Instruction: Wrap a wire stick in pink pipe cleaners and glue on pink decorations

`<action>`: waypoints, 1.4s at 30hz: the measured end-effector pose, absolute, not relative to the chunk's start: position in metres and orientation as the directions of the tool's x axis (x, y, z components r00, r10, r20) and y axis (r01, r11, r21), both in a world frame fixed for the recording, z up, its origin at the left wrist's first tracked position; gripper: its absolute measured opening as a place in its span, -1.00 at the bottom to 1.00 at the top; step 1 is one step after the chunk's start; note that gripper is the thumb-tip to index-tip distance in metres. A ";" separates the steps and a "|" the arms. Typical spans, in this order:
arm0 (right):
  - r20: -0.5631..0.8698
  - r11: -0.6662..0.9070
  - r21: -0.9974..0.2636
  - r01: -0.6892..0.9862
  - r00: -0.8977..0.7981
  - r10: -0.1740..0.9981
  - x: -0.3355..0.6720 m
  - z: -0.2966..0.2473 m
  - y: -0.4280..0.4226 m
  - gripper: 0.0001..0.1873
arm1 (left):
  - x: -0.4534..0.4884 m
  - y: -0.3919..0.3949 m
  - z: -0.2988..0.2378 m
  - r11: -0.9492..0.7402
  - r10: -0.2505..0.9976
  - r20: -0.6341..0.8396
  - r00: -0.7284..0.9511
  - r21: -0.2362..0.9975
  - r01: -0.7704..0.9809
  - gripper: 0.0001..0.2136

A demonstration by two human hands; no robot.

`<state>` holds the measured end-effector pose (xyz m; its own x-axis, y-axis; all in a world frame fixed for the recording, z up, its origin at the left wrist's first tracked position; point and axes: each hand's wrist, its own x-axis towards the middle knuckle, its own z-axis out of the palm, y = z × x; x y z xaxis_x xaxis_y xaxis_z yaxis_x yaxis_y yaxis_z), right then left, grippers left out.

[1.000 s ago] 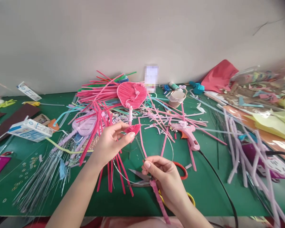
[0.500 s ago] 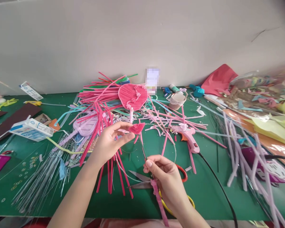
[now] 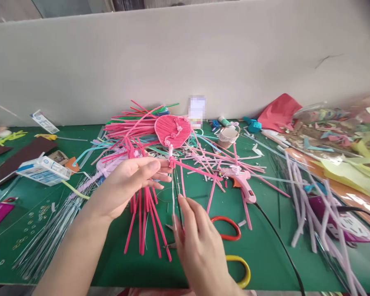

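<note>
My left hand (image 3: 129, 183) hovers over the green table (image 3: 265, 246), its fingers closed on a small pink petal piece (image 3: 172, 162) seen edge-on. A thin wire stem (image 3: 173, 189) hangs down from that piece. My right hand (image 3: 197, 246) sits just below, back toward me, with its fingertips pinched on the wire's lower part. Under my hands lie pink pipe cleaners (image 3: 148, 218) fanned out on the table. A pink heart-shaped fan (image 3: 172, 129) rests behind them on the pile.
Scissors with a red handle (image 3: 230, 226) and a yellow handle (image 3: 243, 269) lie by my right hand. A pink glue gun (image 3: 242, 181) with a black cord (image 3: 283, 246) lies to the right. Lilac pipe cleaners (image 3: 305, 197) and paper scraps fill the right side; a white box (image 3: 43, 170) sits left.
The view has tilted up. My right hand rose from near the scissors and turned its back to me, now pinching the wire. My left hand turned the petal edge-on.
</note>
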<state>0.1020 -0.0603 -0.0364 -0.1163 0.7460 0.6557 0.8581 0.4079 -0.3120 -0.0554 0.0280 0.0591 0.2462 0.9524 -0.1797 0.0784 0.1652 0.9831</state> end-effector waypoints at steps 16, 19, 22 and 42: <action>0.511 0.544 -0.309 0.780 -0.346 0.787 0.098 -0.029 -0.060 -0.25 | -0.080 0.063 0.049 0.253 0.919 -0.295 0.263 0.950 0.182 -0.80; 0.546 0.562 -0.384 0.732 -0.310 0.778 0.106 -0.024 -0.056 -0.42 | -0.078 0.061 0.045 0.227 0.923 -0.274 0.269 0.954 0.194 -0.77; 0.555 0.534 -0.509 0.675 -0.217 0.803 0.126 -0.027 -0.049 -0.75 | -0.078 0.060 0.039 0.234 0.928 -0.270 0.257 0.959 0.161 -0.77; 0.066 -0.566 -0.450 0.690 0.658 0.750 0.253 -0.073 0.010 -0.50 | -0.075 0.060 -0.004 0.317 0.927 -0.267 0.264 0.933 -0.172 -0.81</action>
